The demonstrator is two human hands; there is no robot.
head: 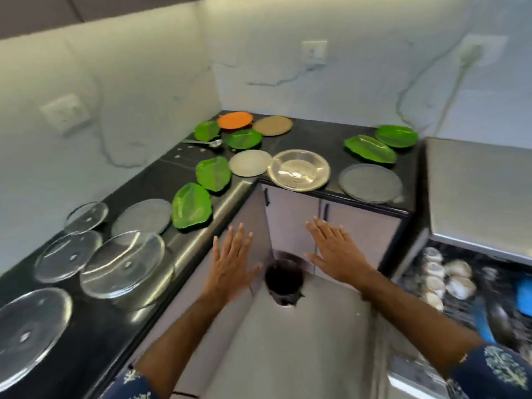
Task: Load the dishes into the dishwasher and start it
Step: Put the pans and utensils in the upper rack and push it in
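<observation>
Countertop [302,131] plates [191,205] apparently beyond both empty grips.

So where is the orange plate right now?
In the head view, the orange plate sits at the far back corner of the black countertop, against the wall, between a green leaf-shaped plate on its left and a brown plate on its right.

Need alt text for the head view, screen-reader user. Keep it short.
Both hands, left and right, hover open and empty over the floor in a kitchen corner. The black L-shaped counter holds green leaf plates, glass plates and a glass bowl. At right, a dishwasher rack stands open, partly loaded.
</observation>
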